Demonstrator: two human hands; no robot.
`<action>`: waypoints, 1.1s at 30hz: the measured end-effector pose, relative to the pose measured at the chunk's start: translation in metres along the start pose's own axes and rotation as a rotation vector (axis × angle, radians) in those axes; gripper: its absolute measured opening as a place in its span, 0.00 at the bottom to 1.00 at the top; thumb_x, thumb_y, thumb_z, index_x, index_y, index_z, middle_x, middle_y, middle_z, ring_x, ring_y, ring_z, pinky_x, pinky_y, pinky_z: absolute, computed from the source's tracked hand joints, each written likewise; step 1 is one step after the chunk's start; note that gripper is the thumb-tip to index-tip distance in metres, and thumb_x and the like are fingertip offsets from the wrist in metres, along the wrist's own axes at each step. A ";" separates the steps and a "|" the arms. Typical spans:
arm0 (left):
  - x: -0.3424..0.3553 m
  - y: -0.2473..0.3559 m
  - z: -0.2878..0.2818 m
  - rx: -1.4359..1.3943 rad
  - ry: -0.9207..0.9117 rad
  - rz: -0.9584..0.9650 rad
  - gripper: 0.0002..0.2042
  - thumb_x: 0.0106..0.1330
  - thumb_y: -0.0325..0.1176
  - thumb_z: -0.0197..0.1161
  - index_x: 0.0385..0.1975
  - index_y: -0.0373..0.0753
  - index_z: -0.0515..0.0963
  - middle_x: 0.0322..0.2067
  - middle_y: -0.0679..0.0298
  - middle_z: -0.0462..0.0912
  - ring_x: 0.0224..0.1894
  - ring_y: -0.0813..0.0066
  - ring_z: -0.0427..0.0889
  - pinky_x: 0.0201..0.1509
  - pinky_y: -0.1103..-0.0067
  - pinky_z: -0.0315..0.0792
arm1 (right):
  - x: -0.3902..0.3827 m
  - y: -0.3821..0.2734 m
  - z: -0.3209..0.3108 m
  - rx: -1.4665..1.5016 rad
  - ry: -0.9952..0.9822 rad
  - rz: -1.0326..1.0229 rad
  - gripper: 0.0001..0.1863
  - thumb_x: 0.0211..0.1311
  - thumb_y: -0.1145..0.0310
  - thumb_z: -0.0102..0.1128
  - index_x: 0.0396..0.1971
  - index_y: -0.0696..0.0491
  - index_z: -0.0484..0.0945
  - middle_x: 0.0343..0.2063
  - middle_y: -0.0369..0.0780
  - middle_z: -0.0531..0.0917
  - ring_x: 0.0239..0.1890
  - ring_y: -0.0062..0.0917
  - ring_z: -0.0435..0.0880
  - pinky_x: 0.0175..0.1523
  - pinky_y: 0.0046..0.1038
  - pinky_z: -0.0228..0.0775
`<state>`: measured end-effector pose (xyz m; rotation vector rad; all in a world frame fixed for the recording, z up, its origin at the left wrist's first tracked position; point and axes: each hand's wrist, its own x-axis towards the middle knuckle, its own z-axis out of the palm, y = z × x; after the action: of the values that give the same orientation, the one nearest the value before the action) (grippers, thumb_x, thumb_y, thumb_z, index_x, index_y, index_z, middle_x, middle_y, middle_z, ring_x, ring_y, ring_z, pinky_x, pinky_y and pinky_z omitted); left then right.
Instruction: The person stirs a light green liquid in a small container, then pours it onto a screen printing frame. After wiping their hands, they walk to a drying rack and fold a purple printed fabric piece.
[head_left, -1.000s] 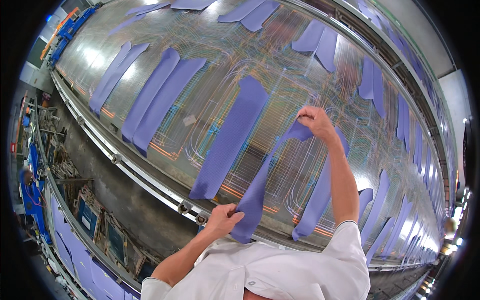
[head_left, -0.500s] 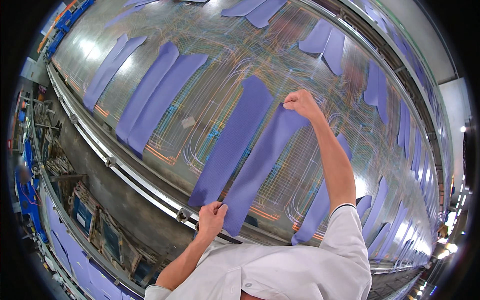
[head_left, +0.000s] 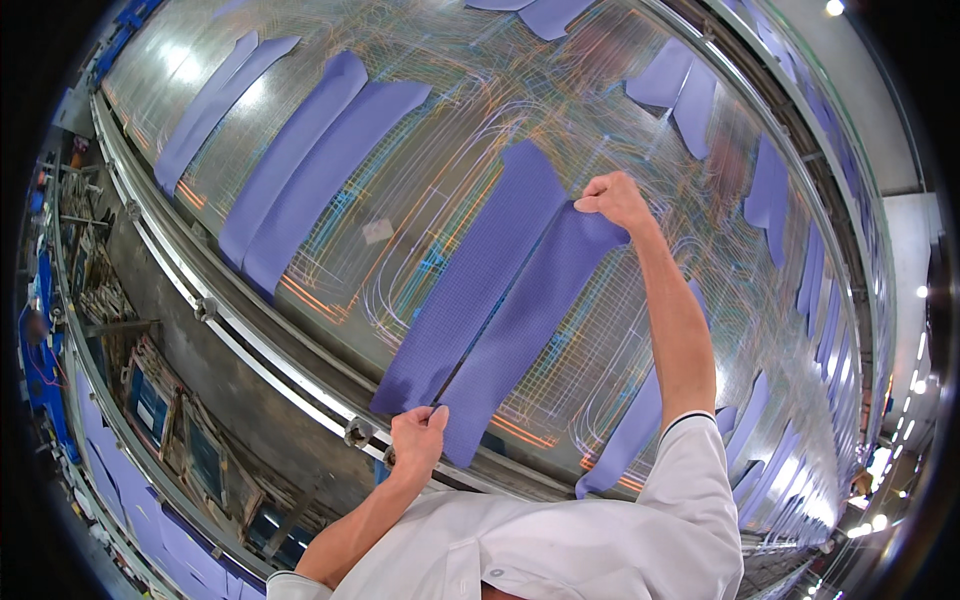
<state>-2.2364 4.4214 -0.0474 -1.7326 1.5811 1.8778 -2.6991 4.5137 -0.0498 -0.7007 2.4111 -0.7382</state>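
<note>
Two long purple fabric pieces lie side by side on the table before me. The left fabric piece (head_left: 478, 270) rests flat. My right hand (head_left: 618, 203) pinches the far left corner of the right fabric piece (head_left: 535, 305), close to the left piece's edge. At the near end, my left hand (head_left: 417, 440) pinches that same piece by its near left corner. The piece is stretched between both hands, with a slight ripple along it. A narrow dark gap shows between the two pieces, widest toward the near end.
The long table (head_left: 400, 215) is covered with coloured outlines. Another pair of purple pieces (head_left: 320, 170) lies to the left, and several more run along to the right. A metal rail (head_left: 255, 345) borders the near edge. Beyond it stand wooden frames (head_left: 150, 400) on the lower left.
The right fabric piece has shifted left against its neighbour, and the gap between them has narrowed. It lies flatter now. Both hands keep their pinch.
</note>
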 end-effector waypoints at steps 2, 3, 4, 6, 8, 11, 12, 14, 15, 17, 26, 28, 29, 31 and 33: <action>0.000 0.002 0.001 -0.011 0.011 -0.015 0.12 0.63 0.33 0.66 0.31 0.26 0.81 0.18 0.69 0.77 0.19 0.86 0.69 0.21 0.81 0.62 | 0.000 0.001 -0.002 0.026 -0.007 0.000 0.11 0.40 0.68 0.76 0.24 0.57 0.86 0.22 0.40 0.85 0.26 0.26 0.82 0.35 0.31 0.73; 0.001 -0.001 0.001 -0.027 0.020 -0.023 0.12 0.63 0.33 0.66 0.31 0.26 0.81 0.17 0.69 0.76 0.18 0.86 0.69 0.21 0.80 0.62 | 0.001 0.001 -0.002 0.024 -0.011 0.012 0.11 0.40 0.68 0.76 0.23 0.57 0.86 0.22 0.40 0.84 0.26 0.26 0.82 0.35 0.31 0.73; 0.002 -0.003 0.002 -0.042 0.028 -0.031 0.12 0.63 0.33 0.66 0.31 0.26 0.81 0.17 0.69 0.76 0.18 0.85 0.69 0.21 0.80 0.62 | 0.001 0.000 -0.002 0.021 -0.014 0.025 0.11 0.40 0.68 0.76 0.23 0.57 0.86 0.21 0.40 0.84 0.26 0.26 0.82 0.34 0.30 0.73; 0.003 -0.002 0.002 -0.002 0.040 -0.028 0.12 0.63 0.32 0.66 0.31 0.26 0.81 0.16 0.69 0.76 0.18 0.86 0.69 0.21 0.81 0.62 | 0.003 0.002 -0.001 0.028 -0.015 0.035 0.11 0.40 0.67 0.76 0.23 0.57 0.86 0.21 0.39 0.84 0.25 0.25 0.82 0.34 0.30 0.72; 0.003 -0.001 0.002 0.022 0.044 -0.036 0.12 0.63 0.32 0.66 0.31 0.26 0.81 0.16 0.69 0.76 0.18 0.86 0.69 0.21 0.81 0.62 | 0.004 0.005 -0.001 0.047 -0.012 0.030 0.11 0.39 0.68 0.76 0.23 0.57 0.85 0.20 0.39 0.84 0.25 0.25 0.81 0.33 0.30 0.72; 0.000 0.004 0.003 0.029 0.050 -0.060 0.11 0.63 0.32 0.65 0.32 0.26 0.81 0.16 0.69 0.76 0.17 0.85 0.69 0.20 0.81 0.62 | 0.006 0.004 0.000 0.066 -0.019 0.032 0.12 0.39 0.67 0.76 0.23 0.58 0.85 0.20 0.39 0.84 0.24 0.25 0.81 0.32 0.30 0.72; -0.001 0.005 0.002 0.036 0.051 -0.067 0.11 0.63 0.32 0.65 0.32 0.26 0.81 0.16 0.69 0.76 0.17 0.85 0.69 0.20 0.81 0.62 | 0.004 0.004 0.000 0.071 -0.017 0.029 0.12 0.39 0.67 0.77 0.22 0.58 0.85 0.20 0.39 0.84 0.24 0.24 0.81 0.32 0.30 0.72; -0.001 0.007 0.002 0.033 0.045 -0.075 0.11 0.63 0.32 0.65 0.32 0.26 0.81 0.16 0.69 0.76 0.17 0.85 0.69 0.20 0.81 0.62 | 0.003 0.002 -0.002 0.079 -0.014 0.022 0.12 0.39 0.67 0.77 0.22 0.58 0.85 0.20 0.39 0.84 0.24 0.24 0.80 0.31 0.30 0.71; -0.001 0.008 0.001 0.025 0.038 -0.079 0.12 0.63 0.32 0.65 0.32 0.26 0.81 0.16 0.69 0.76 0.17 0.85 0.69 0.20 0.81 0.62 | 0.002 0.003 -0.002 0.088 -0.014 0.014 0.12 0.39 0.67 0.77 0.22 0.58 0.85 0.20 0.38 0.83 0.24 0.24 0.80 0.31 0.30 0.71; 0.001 0.005 0.001 0.037 0.033 -0.064 0.12 0.63 0.32 0.65 0.32 0.26 0.81 0.17 0.69 0.76 0.18 0.86 0.69 0.21 0.81 0.62 | 0.004 0.008 -0.001 0.105 -0.014 -0.002 0.12 0.39 0.66 0.76 0.21 0.57 0.84 0.19 0.38 0.83 0.23 0.23 0.79 0.30 0.29 0.70; 0.002 0.003 0.003 0.082 0.047 -0.041 0.12 0.62 0.31 0.65 0.33 0.25 0.81 0.18 0.67 0.78 0.20 0.85 0.71 0.23 0.80 0.64 | 0.007 0.006 0.000 0.073 -0.032 0.040 0.10 0.41 0.66 0.74 0.21 0.57 0.84 0.18 0.36 0.81 0.22 0.21 0.77 0.29 0.27 0.67; 0.002 0.004 0.003 0.103 0.054 -0.038 0.12 0.62 0.31 0.65 0.33 0.25 0.81 0.18 0.67 0.78 0.20 0.85 0.71 0.23 0.80 0.65 | 0.006 0.008 0.000 0.084 -0.014 0.025 0.10 0.41 0.66 0.73 0.21 0.57 0.84 0.18 0.36 0.81 0.22 0.21 0.76 0.29 0.27 0.67; 0.002 0.006 0.003 0.112 0.055 -0.040 0.12 0.62 0.31 0.65 0.33 0.24 0.81 0.18 0.67 0.79 0.20 0.85 0.71 0.24 0.80 0.65 | 0.005 0.008 0.000 0.089 -0.005 0.018 0.10 0.41 0.66 0.73 0.21 0.57 0.84 0.18 0.36 0.81 0.22 0.21 0.76 0.29 0.27 0.67; 0.001 0.009 0.003 0.122 0.062 -0.040 0.12 0.62 0.31 0.65 0.33 0.24 0.81 0.18 0.67 0.79 0.20 0.84 0.72 0.24 0.80 0.66 | 0.005 0.007 0.000 0.074 -0.009 0.017 0.10 0.41 0.66 0.73 0.21 0.57 0.84 0.18 0.36 0.81 0.22 0.21 0.77 0.29 0.26 0.67; 0.000 0.012 0.004 0.124 0.074 -0.037 0.12 0.62 0.31 0.65 0.33 0.25 0.81 0.18 0.67 0.79 0.20 0.84 0.72 0.24 0.80 0.66 | 0.004 0.003 -0.001 0.058 -0.008 0.024 0.11 0.41 0.66 0.74 0.22 0.57 0.84 0.18 0.36 0.81 0.22 0.20 0.77 0.29 0.26 0.66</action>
<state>-2.2468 4.4190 -0.0412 -1.7844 1.6425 1.6789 -2.7033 4.5141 -0.0522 -0.6486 2.3762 -0.7908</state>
